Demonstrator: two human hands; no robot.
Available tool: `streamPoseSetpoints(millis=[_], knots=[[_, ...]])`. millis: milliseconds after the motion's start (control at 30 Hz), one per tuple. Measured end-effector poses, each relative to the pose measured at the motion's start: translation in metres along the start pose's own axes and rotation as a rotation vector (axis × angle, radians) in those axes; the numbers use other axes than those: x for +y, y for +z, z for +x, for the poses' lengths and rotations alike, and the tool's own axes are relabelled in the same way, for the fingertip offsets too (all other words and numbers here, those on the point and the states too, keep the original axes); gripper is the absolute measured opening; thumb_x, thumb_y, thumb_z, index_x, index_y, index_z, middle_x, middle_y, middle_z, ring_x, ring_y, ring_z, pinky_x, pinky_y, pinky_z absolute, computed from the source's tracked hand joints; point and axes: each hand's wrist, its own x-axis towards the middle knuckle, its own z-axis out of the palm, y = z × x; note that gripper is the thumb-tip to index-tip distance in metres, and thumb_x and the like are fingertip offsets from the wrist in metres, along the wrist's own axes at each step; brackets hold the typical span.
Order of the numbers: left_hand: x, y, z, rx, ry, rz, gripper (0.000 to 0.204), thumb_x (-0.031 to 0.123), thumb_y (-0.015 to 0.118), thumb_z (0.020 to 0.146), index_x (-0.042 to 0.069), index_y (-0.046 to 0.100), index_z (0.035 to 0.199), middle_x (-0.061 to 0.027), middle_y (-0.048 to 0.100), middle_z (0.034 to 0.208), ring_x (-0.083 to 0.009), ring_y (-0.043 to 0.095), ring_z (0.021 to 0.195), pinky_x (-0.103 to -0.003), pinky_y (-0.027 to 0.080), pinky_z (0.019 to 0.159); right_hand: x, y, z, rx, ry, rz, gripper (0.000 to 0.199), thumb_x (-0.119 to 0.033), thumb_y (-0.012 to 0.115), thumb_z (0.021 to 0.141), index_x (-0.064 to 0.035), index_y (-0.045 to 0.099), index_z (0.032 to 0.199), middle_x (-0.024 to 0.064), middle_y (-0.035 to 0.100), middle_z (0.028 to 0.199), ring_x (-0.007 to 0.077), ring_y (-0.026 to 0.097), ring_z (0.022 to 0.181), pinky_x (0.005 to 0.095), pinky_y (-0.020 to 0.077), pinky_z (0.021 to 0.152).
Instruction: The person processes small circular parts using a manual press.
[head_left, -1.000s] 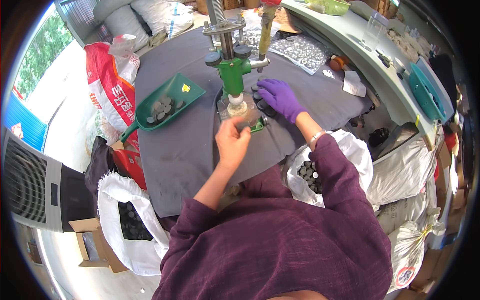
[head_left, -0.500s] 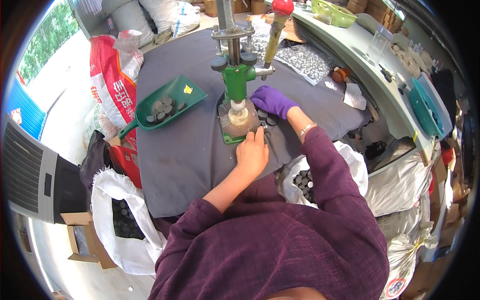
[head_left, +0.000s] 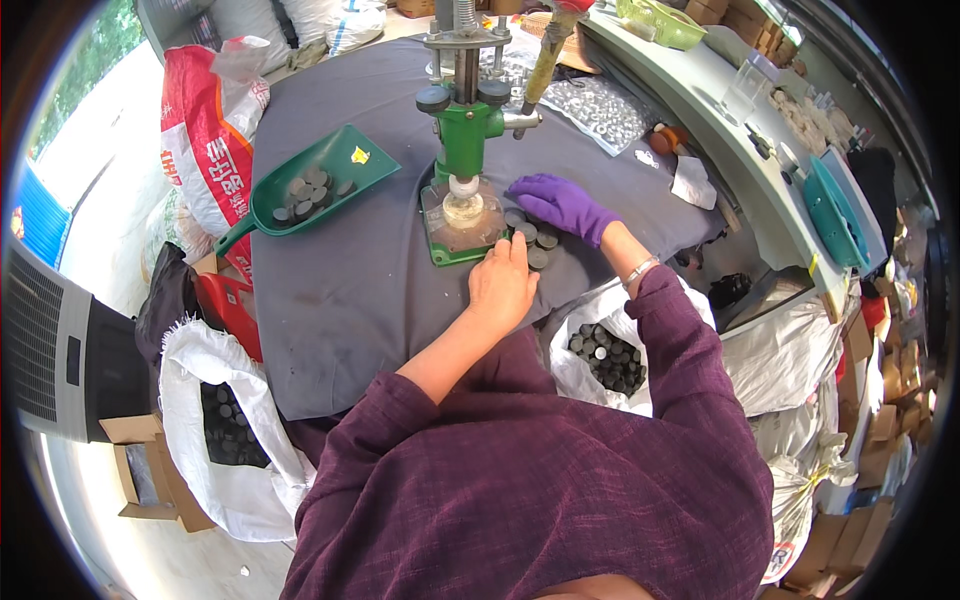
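Observation:
A green hand press (head_left: pixel 462 140) with a red-knobbed lever stands on the grey cloth-covered table (head_left: pixel 340 330). Its square base plate (head_left: pixel 440 235) carries a round pale die (head_left: pixel 463 208) beneath the ram. Beside the plate's right edge lie several dark round discs (head_left: pixel 546 241). My bare left hand (head_left: pixel 500 285) rests at the plate's near right corner, fingers stretched toward the discs and touching or almost touching them. In a purple glove, my right hand (head_left: pixel 562 206) lies low over the far side of the discs, fingers extended. Nothing shows in either hand; their undersides are hidden.
Left of the press sits a green scoop (head_left: pixel 330 195) holding several discs. White sacks of dark discs stand below the table at left (head_left: pixel 190 480) and near my lap (head_left: pixel 570 350). A clear bag of metal parts (head_left: pixel 605 110) lies behind. A long bench (head_left: pixel 700 80) runs along the right.
My right hand has shifted right, away from the press, uncovering more discs. My left fingers stay by the plate's corner. The whole view has shifted slightly.

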Motion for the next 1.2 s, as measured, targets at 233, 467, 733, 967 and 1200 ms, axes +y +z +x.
streamPoseSetpoints(millis=[233, 467, 733, 967, 1200], knots=[[0.000, 0.012, 0.003, 0.029, 0.067, 0.001, 0.067, 0.024, 0.073, 0.078, -0.003, 0.044, 0.131, -0.0160, 0.054, 0.101, -0.0331, 0.058, 0.097, -0.041, 0.050, 0.078, -0.009, 0.003, -0.004, 0.035, -0.009, 0.048, 0.035, -0.028, 0.051, 0.095, -0.0038, 0.063, 0.118, 0.0168, 0.062, 0.118, 0.0334, 0.054, 0.115, 0.0413, 0.0413, 0.101], [0.002, 0.018, 0.011, 0.095, 0.076, 0.116, 0.081, 0.039, 0.075, 0.076, -0.003, 0.039, 0.135, -0.0235, 0.052, 0.126, -0.0320, 0.061, 0.099, -0.039, 0.052, 0.078, -0.013, -0.012, -0.002, 0.126, 0.151, 0.160, 0.040, -0.032, 0.048, 0.098, -0.0038, 0.060, 0.123, 0.0166, 0.060, 0.123, 0.0333, 0.053, 0.118, 0.0392, 0.0399, 0.103], [0.016, 0.011, 0.042, -0.246, -0.067, 0.332, 0.103, 0.068, 0.067, 0.068, 0.002, 0.034, 0.141, -0.0298, 0.052, 0.126, -0.0320, 0.069, 0.086, -0.038, 0.056, 0.068, 0.021, 0.005, -0.024, 0.081, -0.122, -0.298, 0.035, -0.022, 0.047, 0.095, -0.0085, 0.051, 0.127, 0.0116, 0.056, 0.131, 0.0289, 0.055, 0.118, 0.0407, 0.0403, 0.098], [0.029, 0.021, 0.047, -0.222, -0.050, 0.182, 0.100, 0.060, 0.078, 0.062, 0.003, 0.039, 0.134, -0.0250, 0.057, 0.107, -0.0361, 0.067, 0.084, -0.042, 0.054, 0.069, 0.022, 0.002, -0.047, 0.054, -0.094, -0.248, 0.034, -0.022, 0.049, 0.093, -0.0087, 0.055, 0.124, 0.0123, 0.059, 0.125, 0.0299, 0.057, 0.112, 0.0370, 0.0441, 0.095], [0.101, 0.047, 0.021, -0.308, 0.274, -0.005, 0.103, 0.054, 0.081, 0.062, -0.003, 0.035, 0.135, -0.0327, 0.051, 0.115, -0.0355, 0.068, 0.082, -0.037, 0.057, 0.070, -0.043, -0.034, -0.149, 0.294, 0.561, 0.414, 0.036, -0.031, 0.048, 0.097, -0.0024, 0.064, 0.112, 0.0102, 0.067, 0.098, 0.0177, 0.062, 0.085, 0.0302, 0.0502, 0.076]])
